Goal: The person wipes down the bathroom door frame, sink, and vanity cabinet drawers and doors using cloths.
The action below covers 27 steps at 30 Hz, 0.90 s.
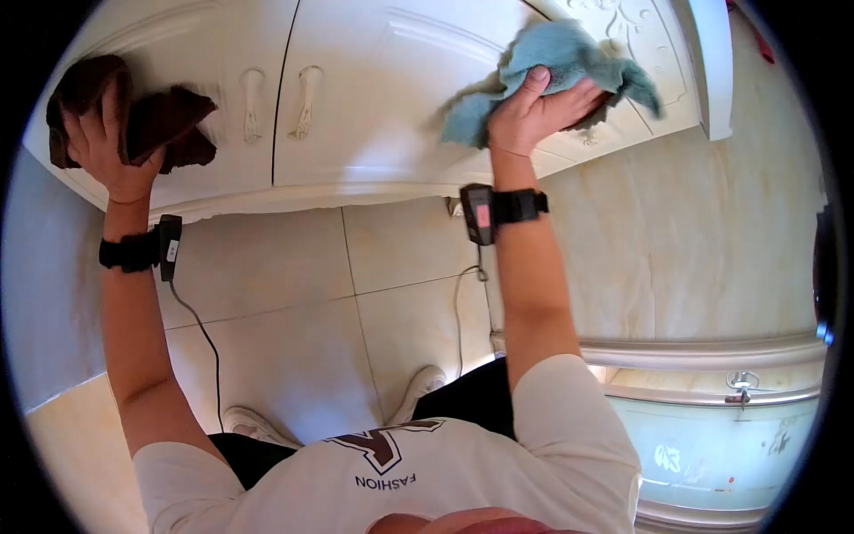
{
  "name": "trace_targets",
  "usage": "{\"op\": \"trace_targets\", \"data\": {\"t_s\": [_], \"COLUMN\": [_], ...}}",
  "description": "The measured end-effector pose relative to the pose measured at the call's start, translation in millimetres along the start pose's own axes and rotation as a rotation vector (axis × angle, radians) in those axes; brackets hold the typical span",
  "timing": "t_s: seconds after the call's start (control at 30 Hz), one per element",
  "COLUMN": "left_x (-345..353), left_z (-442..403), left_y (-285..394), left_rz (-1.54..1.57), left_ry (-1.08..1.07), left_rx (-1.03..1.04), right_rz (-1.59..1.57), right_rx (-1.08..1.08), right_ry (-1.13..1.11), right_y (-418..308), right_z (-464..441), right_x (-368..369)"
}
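My left hand point(98, 147) is closed around a dark brown cloth point(169, 129) at the left end of a white cabinet. Part of the cloth drapes beside the fingers, bunched against the cabinet door point(187, 53). At the right, my right hand point(543, 111) holds a teal cloth point(551, 53) against the cabinet's carved surface. Its fingers lie across the cloth, and the loose edges are blurred. A brownish patch shows under the right fingers; I cannot tell what it is.
Two ornate handles, a left one point(253, 107) and a right one point(307, 102), flank the door seam. Cables run down from a left wrist device point(169, 249) and a right wrist device point(479, 214). A frosted glass panel point(712, 445) stands at lower right. My shoes are on the tiled floor point(267, 276).
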State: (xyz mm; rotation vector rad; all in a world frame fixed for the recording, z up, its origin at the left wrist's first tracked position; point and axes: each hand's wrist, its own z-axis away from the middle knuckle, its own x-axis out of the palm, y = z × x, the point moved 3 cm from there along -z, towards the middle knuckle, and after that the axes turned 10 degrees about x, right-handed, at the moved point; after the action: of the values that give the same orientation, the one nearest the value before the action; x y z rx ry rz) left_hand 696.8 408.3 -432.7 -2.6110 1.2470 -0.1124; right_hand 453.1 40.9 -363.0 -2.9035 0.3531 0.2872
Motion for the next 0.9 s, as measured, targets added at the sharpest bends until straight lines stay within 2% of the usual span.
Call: {"op": "trace_targets", "data": {"t_s": [0.07, 0.1, 0.17, 0.2, 0.3, 0.37, 0.43, 0.47, 0.53, 0.57, 0.7, 0.77, 0.83, 0.9], "left_x": [-1, -2, 2, 5, 1, 0, -1, -2, -2, -3, 0, -8, -13, -13], "left_z": [1, -1, 4, 7, 1, -3, 2, 0, -10, -15, -5, -13, -20, -22], "left_y": [-1, -3, -2, -5, -1, 1, -2, -1, 4, 6, 0, 5, 8, 9], "left_rz": [0.028, 0.056, 0.005, -0.044, 0.025, -0.031, -0.004, -0.006, -0.017, -0.006, -0.005, -0.028, 0.002, 0.008], "left_ry": [0.008, 0.02, 0.01, 0.01, 0.014, 0.004, -0.014, -0.022, -0.025, -0.026, -0.035, -0.036, -0.212, -0.199], "left_rx": [0.011, 0.028, 0.028, 0.028, 0.017, 0.006, -0.023, -0.022, -0.027, -0.033, -0.034, -0.032, -0.078, -0.077], "right_rz": [-0.004, 0.182, 0.381, 0.375, 0.111, 0.154, 0.087, 0.078, 0.125, 0.051, -0.159, -0.148, -0.135, 0.06], "right_rx": [0.128, 0.053, -0.032, -0.058, -0.198, -0.235, -0.171, -0.179, -0.204, -0.188, -0.459, -0.494, -0.525, -0.519], "right_ry": [0.155, 0.098, -0.353, -0.739, -0.7, -0.595, -0.416, -0.42, -0.184, -0.223, -0.44, -0.534, -0.618, -0.924], "right_y": [-18, -18, -21, -31, -18, -37, -65, -79, -109, -123, -185, -165, -162, -155], "right_z": [13, 44, 109, 131, 132, 95, 47, 36, 21, 19, 73, 113, 124, 135], "right_x": [13, 28, 32, 32, 35, 30, 29, 35, 44, 50, 59, 72, 72, 67]}}
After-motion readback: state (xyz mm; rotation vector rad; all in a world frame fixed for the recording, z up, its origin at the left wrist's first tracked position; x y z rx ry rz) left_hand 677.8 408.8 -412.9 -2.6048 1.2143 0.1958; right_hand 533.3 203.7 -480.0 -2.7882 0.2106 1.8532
